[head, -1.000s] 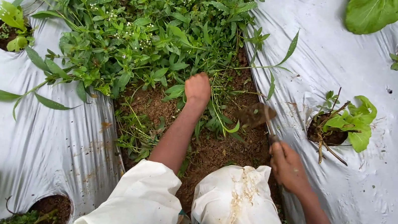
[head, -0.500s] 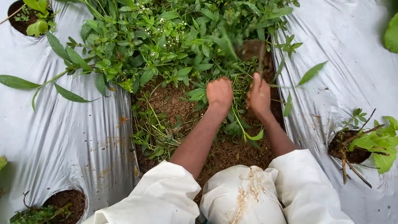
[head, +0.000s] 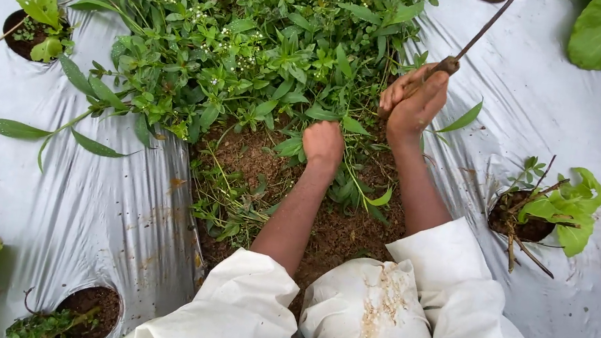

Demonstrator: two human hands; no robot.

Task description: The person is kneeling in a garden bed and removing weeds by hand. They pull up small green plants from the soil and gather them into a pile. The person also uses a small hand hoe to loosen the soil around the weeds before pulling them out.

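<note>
My left hand (head: pixel 323 143) is fisted, fingers clamped on stems of the leafy green weeds (head: pixel 255 41) above bare brown soil (head: pixel 342 231). My right hand (head: pixel 416 99), fingers wrapped tight, grips a thin rusty metal tool (head: pixel 477 38) angled up-right.

Both forearms reach forward, bare from the pushed-up white sleeves to the wrists. The left hand (head: pixel 323 143) is curled into a closed fist, knuckles up, fingers tucked under and out of sight, its arm running nearly straight ahead. The right hand (head: pixel 416 99) sits farther forward and a little higher, fingers wrapped shut, back of the hand toward the camera. The right forearm angles inward from the elbow.
</note>
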